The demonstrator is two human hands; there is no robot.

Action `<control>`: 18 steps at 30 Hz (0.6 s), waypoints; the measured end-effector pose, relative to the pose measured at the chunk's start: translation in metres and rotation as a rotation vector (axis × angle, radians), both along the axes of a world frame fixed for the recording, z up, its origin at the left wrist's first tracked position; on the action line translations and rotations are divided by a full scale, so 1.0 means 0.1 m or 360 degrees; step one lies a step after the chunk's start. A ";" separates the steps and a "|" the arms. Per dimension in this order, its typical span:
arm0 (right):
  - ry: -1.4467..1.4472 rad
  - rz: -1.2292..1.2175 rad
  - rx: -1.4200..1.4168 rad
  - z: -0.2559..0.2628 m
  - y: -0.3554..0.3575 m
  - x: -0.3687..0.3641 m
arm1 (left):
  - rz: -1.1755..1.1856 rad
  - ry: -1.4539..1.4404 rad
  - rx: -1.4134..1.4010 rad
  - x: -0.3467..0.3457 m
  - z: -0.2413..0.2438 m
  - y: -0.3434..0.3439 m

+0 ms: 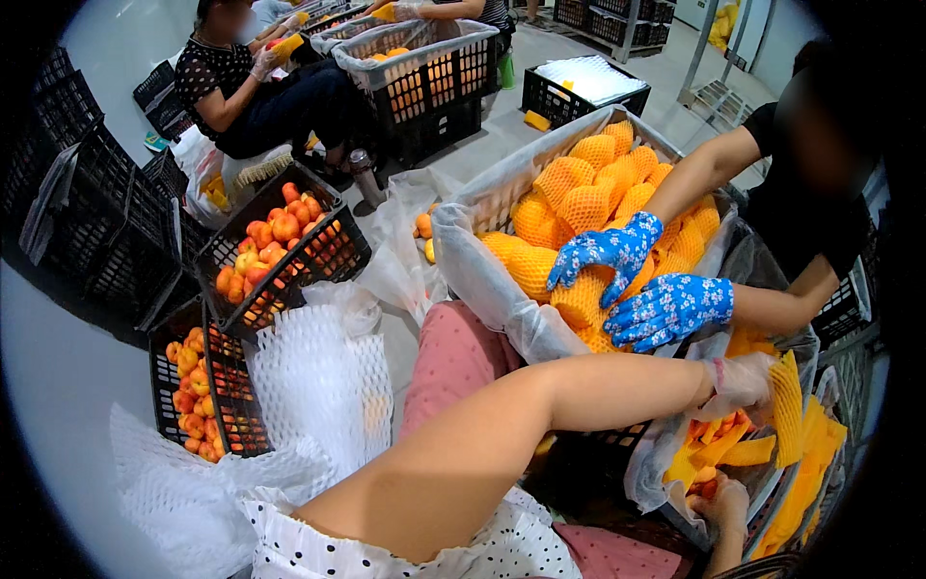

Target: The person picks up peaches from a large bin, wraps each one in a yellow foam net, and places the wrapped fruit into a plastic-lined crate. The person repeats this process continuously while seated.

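My left hand (745, 383), in a clear plastic glove, holds a yellow foam net sleeve (786, 412) above a lined crate. Lower down, my right hand (725, 504), also in a clear glove, has its fingers around a red peach (703, 489) at the crate's near side. Loose yellow foam sleeves (749, 451) and more red fruit lie inside this crate, over its translucent plastic liner (655, 474). Part of the fruit in my right hand is hidden by the fingers. Flattened yellow foam sleeves (803, 478) are stacked at the far right.
A co-worker's blue floral gloves (669, 311) rest on sleeved fruit (582, 210) in a large lined crate (463, 246). Crates of bare peaches (286, 228) stand at left beside white foam netting (311, 376). Another person (224, 94) sits behind, near a steel flask (365, 177).
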State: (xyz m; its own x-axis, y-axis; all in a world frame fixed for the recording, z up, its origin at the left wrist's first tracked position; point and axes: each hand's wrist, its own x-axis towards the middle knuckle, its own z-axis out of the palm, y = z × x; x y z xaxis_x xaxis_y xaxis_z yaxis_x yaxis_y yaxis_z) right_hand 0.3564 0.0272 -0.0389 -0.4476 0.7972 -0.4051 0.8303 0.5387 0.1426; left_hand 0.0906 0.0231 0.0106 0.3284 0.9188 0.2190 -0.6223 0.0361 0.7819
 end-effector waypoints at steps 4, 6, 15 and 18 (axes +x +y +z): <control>-0.0351 0.0081 0.0010 -0.25 0.26 0.09 | 0.0071 0.0135 0.0024 -0.15 0.11 -0.08; -0.0744 -0.0010 0.0092 -0.68 0.48 0.26 | 0.0195 0.0216 0.0171 -0.06 -0.02 0.07; 0.2142 -0.0320 -0.0941 0.71 0.53 -0.30 | 0.0563 0.0397 0.0319 -0.15 -0.12 0.13; 0.2910 -0.0311 -0.1137 0.78 0.43 -0.86 | 0.0500 0.0085 -0.0046 -0.29 0.11 -0.04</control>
State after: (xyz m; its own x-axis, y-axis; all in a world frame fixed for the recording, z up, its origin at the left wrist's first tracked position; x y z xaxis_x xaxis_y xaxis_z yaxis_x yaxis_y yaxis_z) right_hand 0.2699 0.0702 0.0389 -0.5721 0.8073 0.1448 -0.2468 -0.0011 -0.9691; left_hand 0.0616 0.0192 0.0215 0.0376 0.9827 0.1814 -0.5646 -0.1289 0.8152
